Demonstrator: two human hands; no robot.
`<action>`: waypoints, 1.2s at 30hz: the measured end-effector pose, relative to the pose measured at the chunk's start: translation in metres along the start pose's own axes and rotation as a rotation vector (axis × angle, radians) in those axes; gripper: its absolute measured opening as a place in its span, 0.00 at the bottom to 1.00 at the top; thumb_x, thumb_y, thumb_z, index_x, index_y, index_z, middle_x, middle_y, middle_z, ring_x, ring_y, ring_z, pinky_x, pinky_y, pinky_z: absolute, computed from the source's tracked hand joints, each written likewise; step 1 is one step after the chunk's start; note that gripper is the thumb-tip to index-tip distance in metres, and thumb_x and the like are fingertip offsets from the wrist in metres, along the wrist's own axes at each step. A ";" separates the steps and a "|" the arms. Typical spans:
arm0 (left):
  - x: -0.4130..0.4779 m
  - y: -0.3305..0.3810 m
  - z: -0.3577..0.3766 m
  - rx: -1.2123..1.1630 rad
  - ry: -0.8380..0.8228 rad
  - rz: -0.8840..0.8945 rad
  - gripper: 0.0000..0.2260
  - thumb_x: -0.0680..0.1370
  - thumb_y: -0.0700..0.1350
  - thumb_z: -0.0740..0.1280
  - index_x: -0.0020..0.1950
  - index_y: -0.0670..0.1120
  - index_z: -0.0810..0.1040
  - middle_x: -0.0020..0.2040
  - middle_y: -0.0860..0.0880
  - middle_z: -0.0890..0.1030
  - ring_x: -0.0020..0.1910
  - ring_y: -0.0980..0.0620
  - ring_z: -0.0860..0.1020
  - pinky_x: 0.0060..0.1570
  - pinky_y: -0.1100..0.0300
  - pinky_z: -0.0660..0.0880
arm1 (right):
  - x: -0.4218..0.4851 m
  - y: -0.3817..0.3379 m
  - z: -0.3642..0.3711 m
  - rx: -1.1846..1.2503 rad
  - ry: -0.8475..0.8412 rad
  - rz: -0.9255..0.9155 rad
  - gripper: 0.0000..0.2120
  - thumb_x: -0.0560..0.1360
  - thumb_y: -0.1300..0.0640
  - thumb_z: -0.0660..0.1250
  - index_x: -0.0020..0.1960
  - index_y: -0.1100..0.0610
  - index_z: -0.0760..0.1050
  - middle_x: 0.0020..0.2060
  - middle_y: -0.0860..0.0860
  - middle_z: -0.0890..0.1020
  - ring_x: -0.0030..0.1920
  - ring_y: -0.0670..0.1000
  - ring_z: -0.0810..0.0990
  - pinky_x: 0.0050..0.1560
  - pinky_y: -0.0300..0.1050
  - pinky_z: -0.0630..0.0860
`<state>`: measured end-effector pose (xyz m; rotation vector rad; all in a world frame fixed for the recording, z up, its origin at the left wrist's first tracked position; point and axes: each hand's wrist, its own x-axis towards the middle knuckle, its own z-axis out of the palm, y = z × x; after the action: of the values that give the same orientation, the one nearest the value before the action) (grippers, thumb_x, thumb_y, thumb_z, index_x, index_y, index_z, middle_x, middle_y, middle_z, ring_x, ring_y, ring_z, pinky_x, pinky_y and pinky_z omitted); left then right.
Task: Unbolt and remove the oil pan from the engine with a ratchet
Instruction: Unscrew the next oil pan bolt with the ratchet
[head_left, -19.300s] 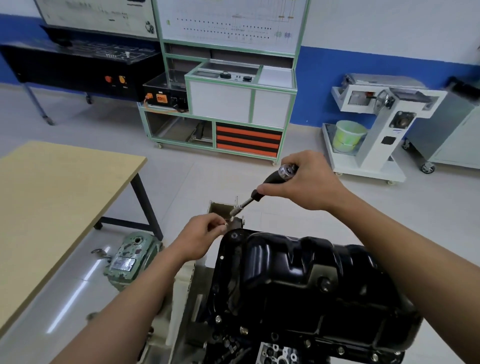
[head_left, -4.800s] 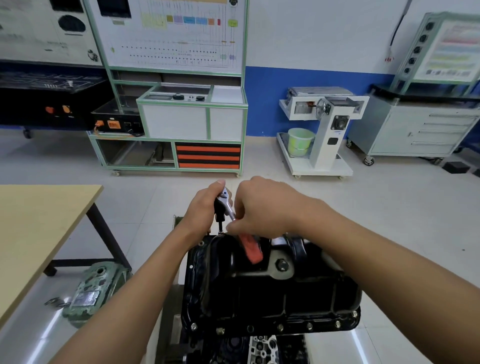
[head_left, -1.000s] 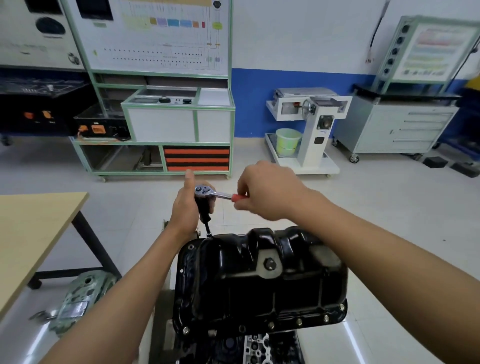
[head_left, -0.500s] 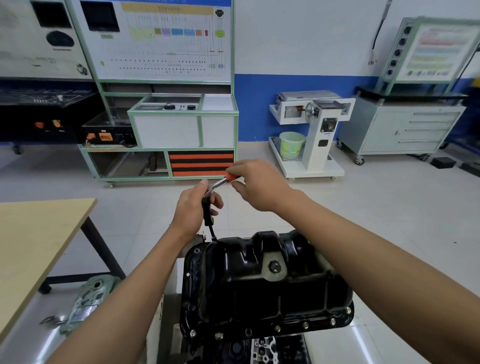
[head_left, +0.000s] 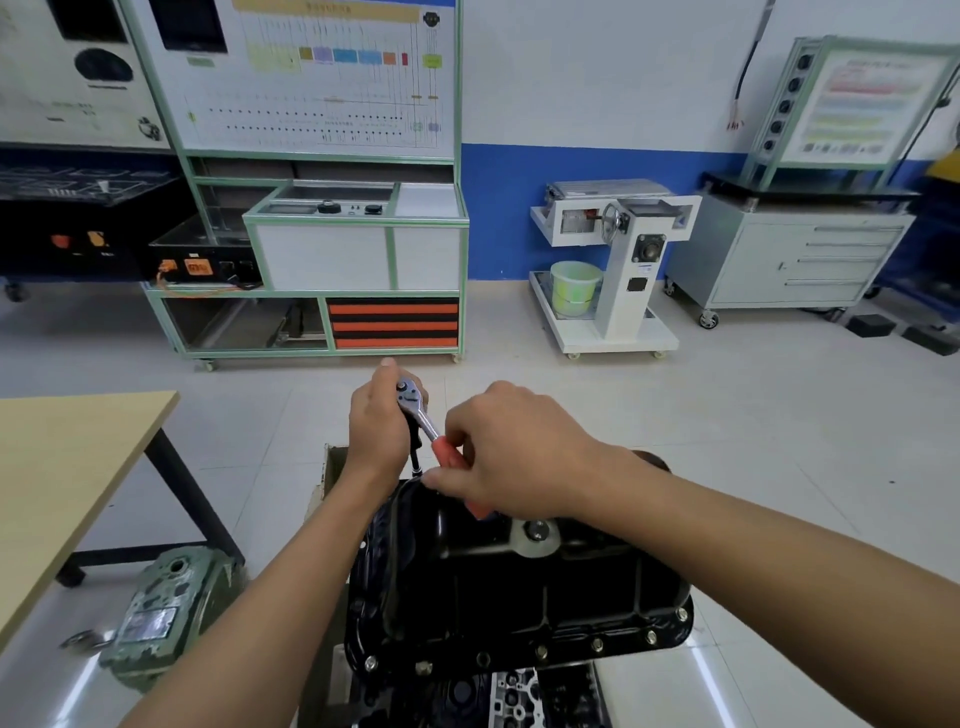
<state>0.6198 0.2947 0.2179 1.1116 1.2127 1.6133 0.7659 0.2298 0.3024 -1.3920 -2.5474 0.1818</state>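
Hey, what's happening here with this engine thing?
A person is unbolting a glossy black metal oil pan from an engine. The left hand holds the head of a chrome ratchet with a red handle over the pan's far corner, while the right hand grips the handle. Silver bolts sit along the near flange, so the pan is not off yet.
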 end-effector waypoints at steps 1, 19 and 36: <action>-0.001 0.000 0.002 -0.002 0.026 -0.003 0.24 0.78 0.57 0.54 0.35 0.39 0.73 0.30 0.43 0.73 0.29 0.47 0.69 0.25 0.62 0.66 | 0.001 0.000 0.000 -0.006 0.000 0.010 0.16 0.71 0.40 0.69 0.36 0.51 0.74 0.32 0.46 0.78 0.41 0.52 0.78 0.37 0.46 0.74; 0.000 0.006 -0.011 0.077 -0.285 -0.023 0.26 0.80 0.57 0.53 0.27 0.49 0.77 0.36 0.41 0.84 0.32 0.50 0.76 0.31 0.61 0.74 | 0.071 0.067 -0.001 -0.119 0.126 -0.151 0.09 0.81 0.58 0.62 0.56 0.56 0.80 0.51 0.48 0.82 0.51 0.55 0.77 0.47 0.54 0.76; -0.002 -0.008 0.002 -0.086 -0.071 -0.017 0.28 0.78 0.59 0.52 0.24 0.46 0.72 0.29 0.40 0.72 0.26 0.49 0.67 0.25 0.61 0.64 | -0.016 -0.006 0.003 -0.134 -0.043 0.030 0.14 0.77 0.44 0.65 0.42 0.51 0.66 0.34 0.48 0.64 0.33 0.53 0.66 0.33 0.47 0.60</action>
<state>0.6229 0.2954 0.2100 1.0915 1.0940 1.5849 0.7685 0.2130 0.2988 -1.4906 -2.6178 0.0469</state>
